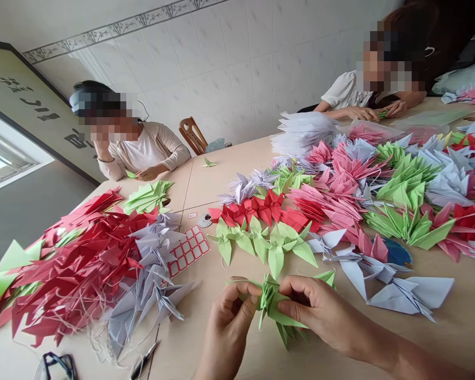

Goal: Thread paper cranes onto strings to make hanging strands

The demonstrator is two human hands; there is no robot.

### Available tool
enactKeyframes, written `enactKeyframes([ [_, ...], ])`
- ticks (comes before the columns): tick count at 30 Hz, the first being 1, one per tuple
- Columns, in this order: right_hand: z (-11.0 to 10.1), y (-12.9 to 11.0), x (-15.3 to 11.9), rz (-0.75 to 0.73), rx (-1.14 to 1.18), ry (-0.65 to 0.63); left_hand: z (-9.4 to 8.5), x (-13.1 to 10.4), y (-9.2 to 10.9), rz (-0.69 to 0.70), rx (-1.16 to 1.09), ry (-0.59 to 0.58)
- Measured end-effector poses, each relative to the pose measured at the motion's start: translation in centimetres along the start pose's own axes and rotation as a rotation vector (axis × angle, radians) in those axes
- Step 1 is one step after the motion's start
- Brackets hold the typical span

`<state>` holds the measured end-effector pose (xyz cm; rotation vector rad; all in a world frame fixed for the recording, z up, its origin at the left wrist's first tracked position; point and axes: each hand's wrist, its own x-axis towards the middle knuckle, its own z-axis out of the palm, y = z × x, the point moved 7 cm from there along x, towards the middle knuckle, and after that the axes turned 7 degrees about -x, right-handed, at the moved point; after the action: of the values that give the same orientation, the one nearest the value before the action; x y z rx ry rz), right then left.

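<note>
Between both hands, low in the middle of the head view, is a green paper crane (pixel 269 296) with folded points and spread wings. My left hand (pixel 234 316) pinches its left side between thumb and fingers. On the opposite side, my right hand (pixel 316 306) grips a wing, thumb in front. More green folded paper (pixel 287 333) shows beneath; I cannot tell whether it is joined to this one. Just beyond the hands lies a row of green paper cranes (pixel 276 248). White-lavender cranes (pixel 391 279) rest to the right of my right hand.
A red crane pile (pixel 83 258) with loose string (pixel 103 338) covers the left side, near a pointed tool (pixel 144 360) and glasses (pixel 57 364). Colourful crane stacks (pixel 348 184) fill the right. Two people sit across the table, one by green papers (pixel 148 196), one handling green paper (pixel 382 113).
</note>
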<state>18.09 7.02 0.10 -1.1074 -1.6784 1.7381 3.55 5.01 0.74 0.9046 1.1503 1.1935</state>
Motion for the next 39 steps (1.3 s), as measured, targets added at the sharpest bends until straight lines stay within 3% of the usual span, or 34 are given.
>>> enactKeyframes([
  [6,0.3,0.5,0.0,0.057,0.088,-0.014,-0.1,0.1,-0.7,-0.065,-0.095,-0.013],
  [11,-0.1,0.8,0.0,0.020,-0.003,0.040,-0.4,0.2,-1.4,-0.091,-0.161,-0.018],
  [16,-0.9,-0.3,-0.4,-0.179,-0.298,0.151,-0.6,0.4,-1.5,-0.110,-0.213,0.006],
  [21,-0.5,-2.1,-1.0,-0.458,-0.490,0.110,-0.2,0.3,-1.4,-0.137,-0.296,0.011],
  [25,-0.3,-2.5,-1.2,-0.541,-0.564,0.101,-0.2,0.2,-1.3,-0.124,-0.285,0.011],
  [39,-0.3,-2.5,-1.2,-0.550,-0.662,0.142,-0.4,0.3,-1.1,-0.083,-0.203,0.010],
])
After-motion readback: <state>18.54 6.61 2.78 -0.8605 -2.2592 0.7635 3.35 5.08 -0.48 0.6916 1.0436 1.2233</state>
